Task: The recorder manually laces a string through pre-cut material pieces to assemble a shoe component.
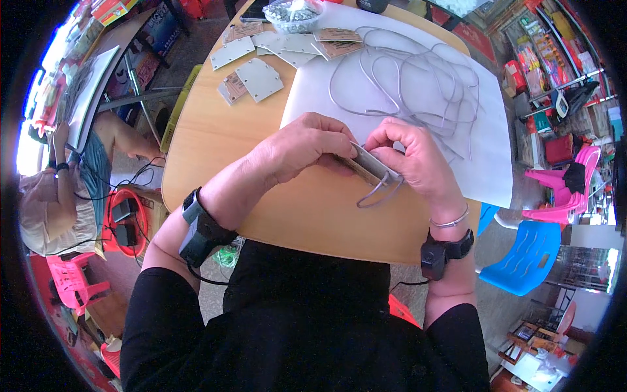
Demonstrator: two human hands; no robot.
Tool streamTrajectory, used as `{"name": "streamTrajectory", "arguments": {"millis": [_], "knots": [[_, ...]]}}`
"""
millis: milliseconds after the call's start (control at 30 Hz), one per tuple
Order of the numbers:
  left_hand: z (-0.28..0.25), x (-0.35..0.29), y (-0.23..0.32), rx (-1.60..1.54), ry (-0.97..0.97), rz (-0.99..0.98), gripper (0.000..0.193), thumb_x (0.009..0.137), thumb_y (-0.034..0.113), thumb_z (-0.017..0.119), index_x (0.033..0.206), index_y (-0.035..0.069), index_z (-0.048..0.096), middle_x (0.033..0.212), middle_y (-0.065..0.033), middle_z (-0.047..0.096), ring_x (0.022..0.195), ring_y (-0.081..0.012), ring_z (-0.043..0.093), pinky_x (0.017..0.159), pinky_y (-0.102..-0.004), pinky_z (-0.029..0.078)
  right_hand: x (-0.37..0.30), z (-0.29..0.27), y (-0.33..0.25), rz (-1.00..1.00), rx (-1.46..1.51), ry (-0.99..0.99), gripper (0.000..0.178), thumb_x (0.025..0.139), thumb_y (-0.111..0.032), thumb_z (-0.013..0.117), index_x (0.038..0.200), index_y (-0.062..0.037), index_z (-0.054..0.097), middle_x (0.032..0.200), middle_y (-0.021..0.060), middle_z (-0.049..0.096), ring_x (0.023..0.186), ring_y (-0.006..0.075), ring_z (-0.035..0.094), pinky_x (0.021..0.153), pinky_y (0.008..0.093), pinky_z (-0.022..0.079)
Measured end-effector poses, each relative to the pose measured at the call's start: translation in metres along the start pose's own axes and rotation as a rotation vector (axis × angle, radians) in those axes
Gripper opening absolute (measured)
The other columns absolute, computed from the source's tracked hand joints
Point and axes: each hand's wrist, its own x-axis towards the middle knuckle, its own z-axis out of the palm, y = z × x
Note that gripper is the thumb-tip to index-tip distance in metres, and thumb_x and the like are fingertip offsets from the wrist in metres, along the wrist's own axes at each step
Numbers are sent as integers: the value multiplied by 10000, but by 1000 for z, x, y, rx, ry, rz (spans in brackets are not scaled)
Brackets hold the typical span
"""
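Observation:
Above the near part of the wooden table (pixel 222 157), my left hand (pixel 304 147) is closed on a small flat panel (pixel 367 171), grey on one face and brown along its edge. My right hand (pixel 415 160) pinches at the panel's right side, where a thin grey cord (pixel 379 198) forms a small loop just below the fingers. What its fingertips grip is partly hidden, but the cord runs at them. More of the grey cord lies in loose loops (pixel 400 98) on a white sheet (pixel 307 98) beyond my hands.
Several similar panels (pixel 260 80) lie at the far left of the table, some brown side up. Behind them stands a clear tub (pixel 292 18) of small pieces. A blue chair (pixel 522 258) is at the right. Another person (pixel 62 202) sits at the left.

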Motion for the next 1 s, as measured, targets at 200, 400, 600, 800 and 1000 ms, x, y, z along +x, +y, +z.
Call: {"name": "streamTrajectory", "arguments": {"millis": [200,400,600,800,1000], "knots": [[1,0,0,24,1,-8,146,794,73,609,844,-63,624,842,-126,626,779,-199,636,752,-285,556,0,-1,2,-36,-76,-17,102,812,-56,587,861,25,625,805,32,568,745,101,534,694,248,438],[1,0,1,33,5,-28,146,795,83,612,843,-54,627,839,-115,625,773,-196,635,774,-273,548,-1,0,5,31,54,-33,120,829,-73,576,878,24,629,822,17,589,769,78,535,706,232,439],[-1,0,-2,31,-1,11,185,795,80,600,886,-81,607,864,-140,631,808,-222,649,761,-308,550,-1,1,4,88,271,-136,128,858,-76,567,928,19,617,826,-15,592,793,49,525,711,216,438],[-4,1,-1,5,-11,1,216,792,83,603,901,-103,603,880,-152,636,809,-231,651,761,-313,553,2,7,12,-111,1,-62,105,879,-62,547,935,15,593,827,13,602,782,71,530,706,232,445],[-5,0,1,9,-15,6,230,803,87,593,916,-114,597,897,-168,637,818,-242,658,765,-315,558,0,11,5,47,78,-20,110,883,-60,549,953,14,590,872,21,604,801,77,540,720,232,450]]}}
